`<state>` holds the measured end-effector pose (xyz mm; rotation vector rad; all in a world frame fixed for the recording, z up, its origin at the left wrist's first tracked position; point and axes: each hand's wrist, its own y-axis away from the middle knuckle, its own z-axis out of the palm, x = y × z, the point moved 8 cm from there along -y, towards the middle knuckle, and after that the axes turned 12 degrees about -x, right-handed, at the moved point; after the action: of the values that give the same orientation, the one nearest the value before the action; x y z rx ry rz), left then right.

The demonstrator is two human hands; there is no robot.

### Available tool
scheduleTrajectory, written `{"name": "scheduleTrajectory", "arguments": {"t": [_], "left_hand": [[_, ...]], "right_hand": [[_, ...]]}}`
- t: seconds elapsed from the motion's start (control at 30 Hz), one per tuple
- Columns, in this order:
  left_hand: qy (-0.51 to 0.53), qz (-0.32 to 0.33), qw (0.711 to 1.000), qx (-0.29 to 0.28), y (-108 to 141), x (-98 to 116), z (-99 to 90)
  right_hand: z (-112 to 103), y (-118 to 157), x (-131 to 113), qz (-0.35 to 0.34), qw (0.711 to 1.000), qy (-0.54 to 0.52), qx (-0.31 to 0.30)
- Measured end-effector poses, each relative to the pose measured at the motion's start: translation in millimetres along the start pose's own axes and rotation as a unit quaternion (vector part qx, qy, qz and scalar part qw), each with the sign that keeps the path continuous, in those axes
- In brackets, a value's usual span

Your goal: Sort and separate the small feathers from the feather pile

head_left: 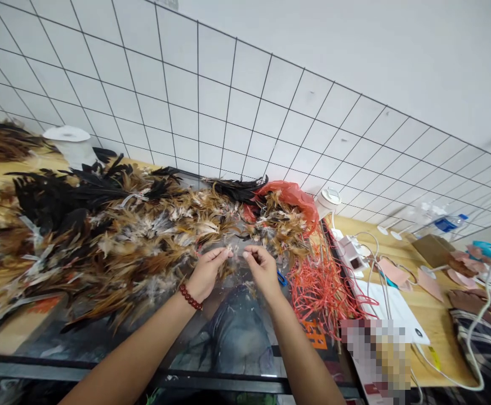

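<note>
My left hand (208,271), with a red bead bracelet (190,297) at the wrist, has its thumb and fingertips pressed together on something small and pale that I cannot make out. Just to its right, my right hand (262,267) also has thumb and fingers in a pinch, and what it holds is too small to name. The fingertips of both hands are close together but apart, over a dark glossy surface (237,332). A large heap of brown and black feathers (144,242) spreads left of and behind the hands. A smaller feather pile (277,225) lies behind my right hand.
Tangled red strings (317,284) and a blue-handled tool (281,278) are right of my right hand. Farther right are a white box (391,309), cables and a bottle (450,223). A person's plaid sleeve (477,337) shows at the right edge. A wire grid stands behind.
</note>
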<state>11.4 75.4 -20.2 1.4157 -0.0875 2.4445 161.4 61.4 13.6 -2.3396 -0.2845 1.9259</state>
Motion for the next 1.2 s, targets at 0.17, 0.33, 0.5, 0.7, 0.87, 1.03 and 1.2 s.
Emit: {"name": "scheduleTrajectory", "arguments": {"t": [0.17, 0.33, 0.5, 0.7, 0.87, 1.03, 1.2], "left_hand": [[-0.05, -0.001, 0.998, -0.027, 1.9, -1.1, 6.3], [-0.06, -0.031, 0.996, -0.055, 1.0, -11.7, 8.9], [-0.139, 0.0, 0.99, -0.014, -0.1, -4.8, 2.5], [-0.237, 0.015, 0.968, -0.087, 2.8, 2.1, 20.7], [-0.259, -0.013, 0.958, -0.122, 4.7, -5.8, 24.7], [-0.194, -0.005, 0.973, -0.126, 2.8, -7.3, 24.1], [-0.138, -0.006, 0.985, -0.106, 0.8, -8.6, 20.1]], "right_hand": [[12.6, -2.7, 11.5, 0.029, 0.991, -0.117, -0.059], [11.2, -2.0, 7.4, 0.014, 0.993, -0.1, -0.062], [6.4, -0.5, -6.1, -0.051, 0.996, -0.012, -0.066], [1.1, 2.3, -6.5, -0.037, 0.999, -0.012, -0.02], [-0.5, 5.9, -17.5, -0.074, 0.997, 0.03, -0.005], [-4.6, 5.2, -6.3, -0.037, 0.999, 0.014, 0.018], [-0.8, 7.2, -19.6, -0.104, 0.988, 0.107, -0.029]]}}
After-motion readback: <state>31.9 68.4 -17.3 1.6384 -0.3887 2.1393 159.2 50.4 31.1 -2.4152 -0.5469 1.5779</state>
